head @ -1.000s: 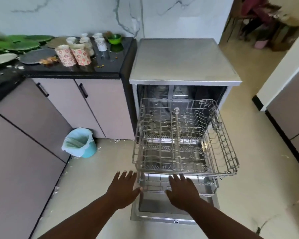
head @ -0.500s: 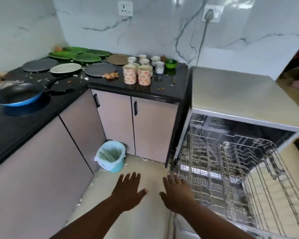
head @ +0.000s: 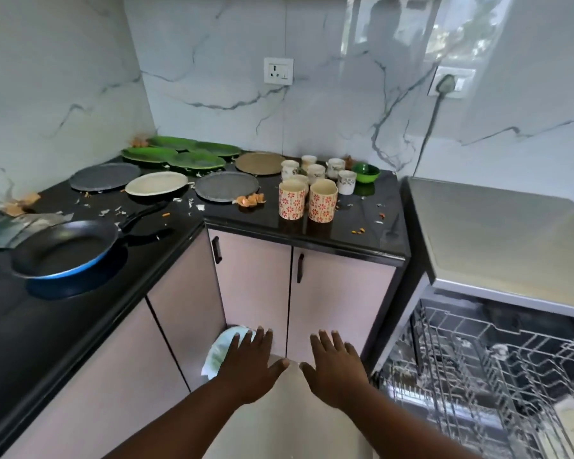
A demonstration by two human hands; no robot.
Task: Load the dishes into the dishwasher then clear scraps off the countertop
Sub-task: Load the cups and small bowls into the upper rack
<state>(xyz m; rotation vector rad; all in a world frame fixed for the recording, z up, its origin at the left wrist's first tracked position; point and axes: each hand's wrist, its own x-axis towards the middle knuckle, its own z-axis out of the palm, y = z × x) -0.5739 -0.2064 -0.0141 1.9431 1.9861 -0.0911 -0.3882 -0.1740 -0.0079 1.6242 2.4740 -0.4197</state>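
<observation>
Head view looks down on both hands held out side by side, palms down, over the floor in front of the cabinet doors [head: 338, 303]. Left hand [head: 251, 372] has its fingers straight and spread and holds nothing; the right hand [head: 335, 372] is the same, and their thumbs nearly meet. Just beyond the left hand's fingertips, partly hidden by them, sits a bin [head: 221, 351] lined with a pale bag. To the right of the right hand the dishwasher [head: 497, 226] stands open, its wire rack [head: 478, 385] pulled out and bare of dishes as far as shows.

Well ahead of and above both hands runs the black countertop [head: 362, 233]. Straight ahead stand two flowered cups [head: 307, 199], touching or nearly so, with several small white cups [head: 315, 170] and a green bowl [head: 366, 172] behind them. Ahead and to the left lie grey, cream and brown plates [head: 226, 186], with green plates [head: 166, 155] at the back near the wall. Scraps [head: 251, 200] lie scattered among them. Far to the left of the left hand rests a blue frying pan [head: 63, 251].
</observation>
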